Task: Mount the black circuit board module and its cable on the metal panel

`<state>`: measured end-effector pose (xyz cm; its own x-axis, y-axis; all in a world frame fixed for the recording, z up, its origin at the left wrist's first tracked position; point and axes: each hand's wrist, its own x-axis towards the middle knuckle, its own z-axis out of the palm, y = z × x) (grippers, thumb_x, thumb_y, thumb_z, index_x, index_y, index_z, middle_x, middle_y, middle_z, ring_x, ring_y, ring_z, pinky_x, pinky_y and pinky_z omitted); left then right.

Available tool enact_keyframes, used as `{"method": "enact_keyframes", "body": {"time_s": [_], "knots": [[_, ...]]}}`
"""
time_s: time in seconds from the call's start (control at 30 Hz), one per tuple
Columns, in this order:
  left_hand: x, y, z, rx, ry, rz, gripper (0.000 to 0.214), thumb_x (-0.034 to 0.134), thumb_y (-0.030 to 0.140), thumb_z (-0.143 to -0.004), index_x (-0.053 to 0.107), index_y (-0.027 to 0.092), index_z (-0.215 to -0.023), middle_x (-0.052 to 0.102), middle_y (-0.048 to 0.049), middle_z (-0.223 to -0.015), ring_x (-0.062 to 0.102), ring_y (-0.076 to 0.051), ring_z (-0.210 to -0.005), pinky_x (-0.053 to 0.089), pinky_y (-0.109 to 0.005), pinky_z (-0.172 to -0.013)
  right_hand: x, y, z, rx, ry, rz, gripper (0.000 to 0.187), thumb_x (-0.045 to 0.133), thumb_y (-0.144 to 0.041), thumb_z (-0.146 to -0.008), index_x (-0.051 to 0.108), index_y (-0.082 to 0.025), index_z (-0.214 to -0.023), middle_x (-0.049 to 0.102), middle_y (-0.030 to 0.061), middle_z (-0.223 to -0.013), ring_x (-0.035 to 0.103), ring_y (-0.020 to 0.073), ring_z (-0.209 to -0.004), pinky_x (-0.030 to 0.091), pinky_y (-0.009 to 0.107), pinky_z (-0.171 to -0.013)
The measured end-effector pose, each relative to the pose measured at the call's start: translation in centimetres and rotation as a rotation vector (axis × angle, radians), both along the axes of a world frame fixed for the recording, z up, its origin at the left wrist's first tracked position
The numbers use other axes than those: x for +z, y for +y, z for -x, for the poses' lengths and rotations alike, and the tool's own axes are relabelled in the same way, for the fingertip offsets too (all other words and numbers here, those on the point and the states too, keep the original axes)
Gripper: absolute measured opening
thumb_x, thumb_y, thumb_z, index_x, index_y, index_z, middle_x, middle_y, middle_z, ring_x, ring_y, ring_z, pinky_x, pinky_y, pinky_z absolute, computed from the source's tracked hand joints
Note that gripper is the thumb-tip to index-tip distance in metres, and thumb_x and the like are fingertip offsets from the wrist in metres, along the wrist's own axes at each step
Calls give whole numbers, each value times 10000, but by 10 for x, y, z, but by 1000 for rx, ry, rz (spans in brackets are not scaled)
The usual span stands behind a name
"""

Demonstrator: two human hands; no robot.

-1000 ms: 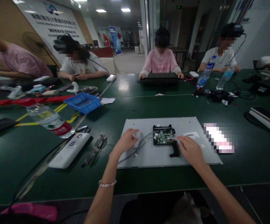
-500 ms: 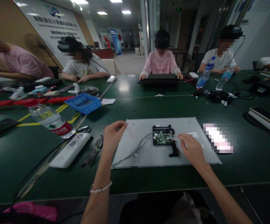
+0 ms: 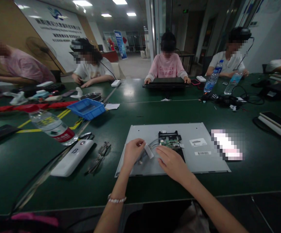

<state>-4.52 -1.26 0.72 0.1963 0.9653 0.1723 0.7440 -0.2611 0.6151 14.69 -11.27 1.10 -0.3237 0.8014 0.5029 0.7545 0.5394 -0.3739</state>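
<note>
My left hand [image 3: 135,150] pinches a whitish strip that looks like tape [image 3: 149,151], held above the left half of a flat grey metal panel [image 3: 140,131]. Just right of the strip is my right hand [image 3: 171,160], fingers stretched out and a little apart, with nothing visible in them. Beyond it, a green circuit board [image 3: 169,142] in a black bracket [image 3: 168,133] lies on the panel, its lower part hidden by my right hand. Grey cables [image 3: 155,141] run left from the board, partly behind my left hand. Two white labels [image 3: 198,142] show on the panel's right side.
Left of the panel lie glasses [image 3: 99,157], a white power bank [image 3: 72,158] and a tilted water bottle [image 3: 54,126]. A blue tray [image 3: 87,108] stands farther back. A lit phone [image 3: 227,144] is at the panel's right. Several people sit around the green table [image 3: 130,113].
My left hand has moved right and nearer to me with the strip. My right hand has moved left, away from the board's right side, uncovering the labels.
</note>
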Motion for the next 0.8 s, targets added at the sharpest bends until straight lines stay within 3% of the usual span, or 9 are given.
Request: {"method": "enact_keyframes", "body": {"time_s": [0.17,0.3,0.43,0.63,0.8], "knots": [[9,-12,-1,44,37,-136,326,545,322,-794,573,188,-1090,632,-66,-1020,620,-207,-843,482,-327,-796,-1,5,15,64,-81,-3,375,485,-223,-877,506,-131,-1240,566,126,-1242,465,229,-1209,408,399,-1010],[20,-32,-5,-27,163,-269,214,456,206,-849,575,204,-1028,592,-79,-1065,568,-235,-997,429,-372,-917,-4,6,21,112,-106,4,368,513,-251,-872,514,-105,-1210,573,143,-1223,465,232,-1207,388,389,-1024],[14,-48,-10,-136,297,-190,227,442,146,-841,568,216,-1016,611,-86,-1072,560,-257,-1030,423,-391,-923,-8,6,23,164,-127,32,431,573,-305,-838,506,-99,-1210,585,152,-1205,466,243,-1207,367,409,-1036],[-5,-50,-13,-114,355,-76,303,418,143,-862,475,211,-1152,620,-107,-1108,591,-243,-1026,448,-357,-877,-12,3,22,209,-176,69,492,587,-367,-819,504,-83,-1211,597,159,-1189,515,237,-1153,321,412,-1064],[-3,-46,-17,-104,437,-68,319,443,186,-877,430,187,-1196,614,-126,-1137,596,-250,-1030,448,-353,-882,-12,-4,25,201,-182,81,574,588,-414,-804,481,-58,-1242,549,187,-1257,473,257,-1203,316,418,-1067]]}}
